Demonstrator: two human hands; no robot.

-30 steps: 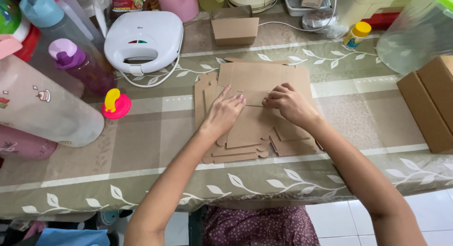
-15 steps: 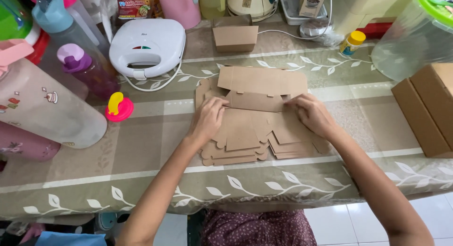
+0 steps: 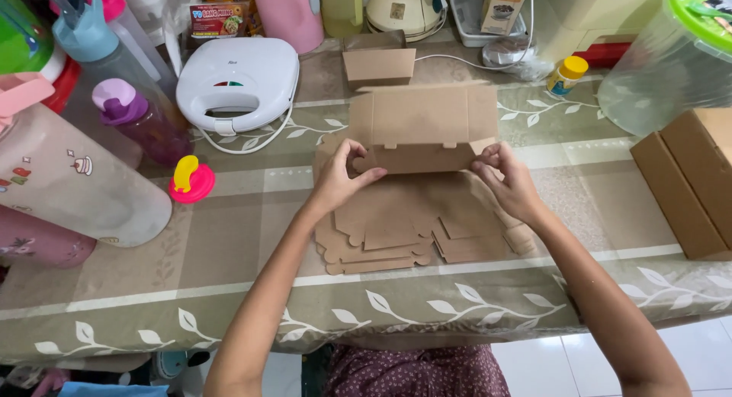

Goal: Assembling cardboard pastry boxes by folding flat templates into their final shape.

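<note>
Head view: we were part-way through folding a flat cardboard blank [image 3: 421, 126] into a box.
Our left hand [image 3: 340, 176] pinched the blank's left flap and our right hand [image 3: 509, 180] gripped its right corner, the back panel raised upright above the stack of flat blanks [image 3: 396, 233]. Next, we judged, the side flaps needed tucking in. All this lay on a leaf-patterned tablecloth [image 3: 229, 290], crowded with a white sandwich maker [image 3: 238, 81], bottles [image 3: 130, 107] and finished boxes [image 3: 690, 180].

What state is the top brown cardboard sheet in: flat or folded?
Partly folded: the brown cardboard sheet has its far panel raised, held by both hands above the flat stack.
</note>
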